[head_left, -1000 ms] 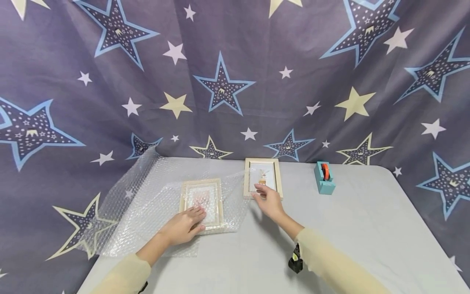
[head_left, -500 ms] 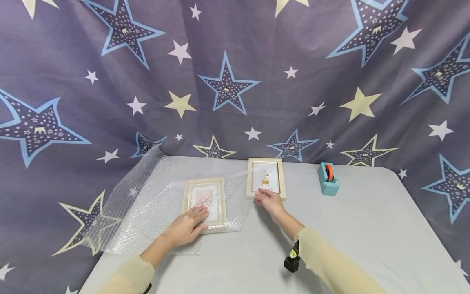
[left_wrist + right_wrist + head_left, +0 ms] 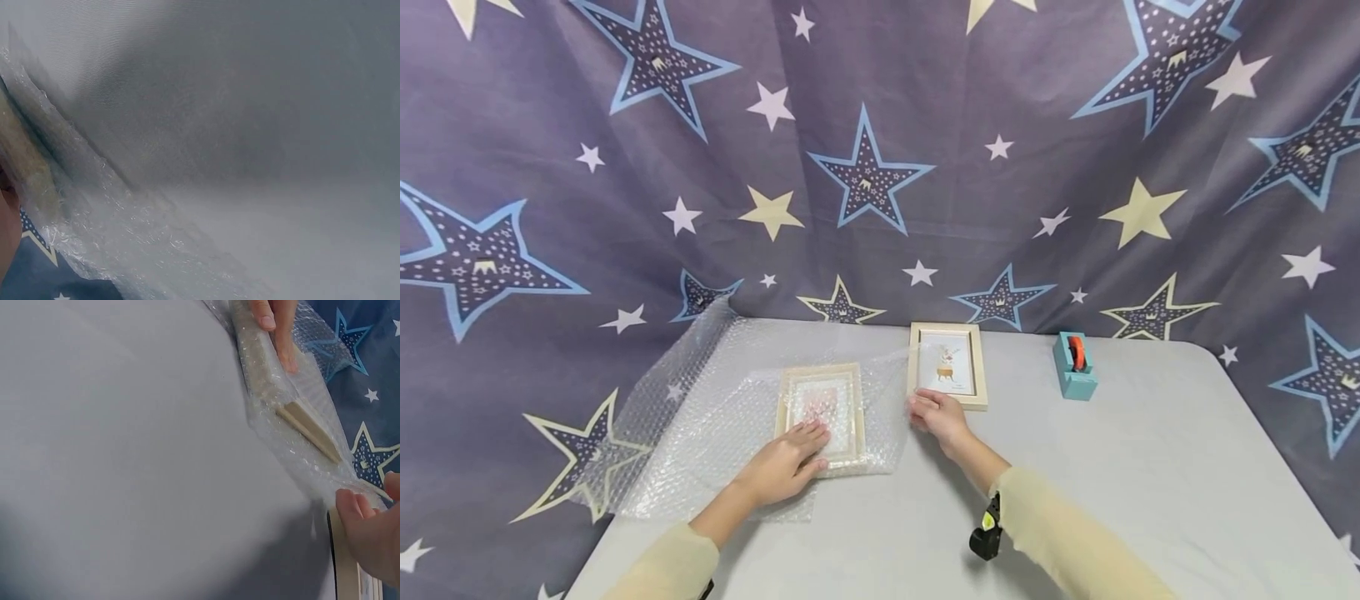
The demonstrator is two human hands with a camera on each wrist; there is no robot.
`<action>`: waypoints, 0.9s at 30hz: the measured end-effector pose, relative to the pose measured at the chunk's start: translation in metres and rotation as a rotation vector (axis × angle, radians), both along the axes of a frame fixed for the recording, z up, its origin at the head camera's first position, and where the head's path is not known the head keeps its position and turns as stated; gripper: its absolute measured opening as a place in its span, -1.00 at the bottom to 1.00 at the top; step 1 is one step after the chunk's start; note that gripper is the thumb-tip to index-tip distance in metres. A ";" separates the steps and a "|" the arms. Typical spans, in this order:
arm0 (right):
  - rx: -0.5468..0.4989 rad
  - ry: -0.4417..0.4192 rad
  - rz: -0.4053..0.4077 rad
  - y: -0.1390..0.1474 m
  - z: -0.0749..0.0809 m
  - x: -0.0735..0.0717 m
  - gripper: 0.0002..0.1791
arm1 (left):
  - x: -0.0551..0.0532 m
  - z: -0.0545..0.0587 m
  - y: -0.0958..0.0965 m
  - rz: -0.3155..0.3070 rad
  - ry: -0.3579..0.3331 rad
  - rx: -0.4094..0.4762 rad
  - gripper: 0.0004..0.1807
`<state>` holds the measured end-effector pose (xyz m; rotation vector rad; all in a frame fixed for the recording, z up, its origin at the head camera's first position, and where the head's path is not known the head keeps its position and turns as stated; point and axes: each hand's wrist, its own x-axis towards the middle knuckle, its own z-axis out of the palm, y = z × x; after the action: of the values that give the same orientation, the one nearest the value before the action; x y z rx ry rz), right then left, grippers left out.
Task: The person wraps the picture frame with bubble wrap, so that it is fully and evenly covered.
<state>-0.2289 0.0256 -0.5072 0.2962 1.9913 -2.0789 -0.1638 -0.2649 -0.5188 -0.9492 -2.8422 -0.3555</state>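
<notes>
A sheet of bubble wrap [image 3: 692, 467] lies over the left of the table, folded across a light wooden photo frame [image 3: 853, 417] with a pink picture. On top of that covered frame my left hand [image 3: 781, 468] rests, fingers extended. The right wrist view shows the same left hand [image 3: 284, 328] pressing the wrapped frame. My right hand [image 3: 942, 421] pinches the wrap's right edge beside the lower-left corner of a second photo frame [image 3: 981, 367], which holds a deer-like picture. From the right wrist, the right hand [image 3: 375, 540] overlaps this second frame [image 3: 344, 565].
A teal tape dispenser [image 3: 1077, 383] with an orange-red roll stands at the back right of the grey table [image 3: 1150, 467]. Behind the table hangs a dark star-patterned curtain [image 3: 955, 200]. The wrap's far left part spills past the table's left edge.
My right hand has drawn left and slightly down from the second frame's lower edge, its fingertips closing together at the wrap's edge. The left hand stays on the covered frame.
</notes>
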 end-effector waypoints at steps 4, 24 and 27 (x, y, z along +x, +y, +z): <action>0.061 0.005 -0.043 -0.007 0.003 0.001 -0.57 | 0.000 -0.001 0.000 -0.001 0.000 -0.003 -0.46; 0.444 0.468 0.018 -0.046 0.032 -0.001 -0.74 | -0.002 0.006 0.000 -0.028 0.015 -0.046 -0.48; 0.457 0.539 0.073 -0.056 0.033 0.002 -0.76 | 0.000 0.005 0.000 -0.021 0.018 -0.042 -0.49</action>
<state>-0.2271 -0.0300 -0.4744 -0.2933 2.7339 -1.7603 -0.1643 -0.2647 -0.5140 -0.9861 -2.8360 -0.2888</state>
